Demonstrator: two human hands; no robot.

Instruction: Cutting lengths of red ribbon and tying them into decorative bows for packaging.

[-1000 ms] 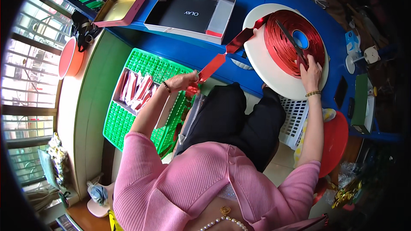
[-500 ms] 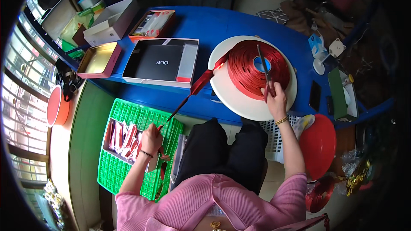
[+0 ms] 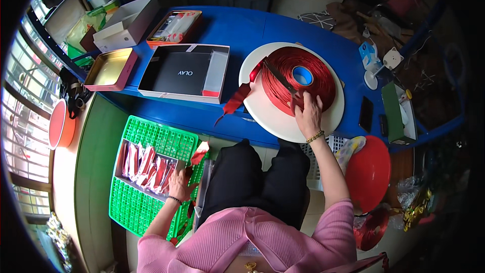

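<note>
One red ribbon roll [image 3: 319, 82] on one white disc [image 3: 258, 114], disc jutting past front edge of table [image 3: 242, 28]. Ribbon end [image 3: 236, 100] reaching past edge too. Right hand [image 3: 308, 115] gripping one pair of scissors [image 3: 279, 77], blades across roll. Left hand [image 3: 178, 185] beside one carton [image 3: 140, 188], fingers loosely spread; one red strip [image 3: 200, 153] close by, can't tell if held. Overlapping packets [image 3: 145, 164], uncountable. Open room: tabletop behind roll, narrow gap left of disc.

We could reach over the blue desk [image 3: 235, 28] between the black box [image 3: 172, 77] and the white round board [image 3: 278, 128], but the red ribbon end [image 3: 236, 100] pokes into that gap.
</note>
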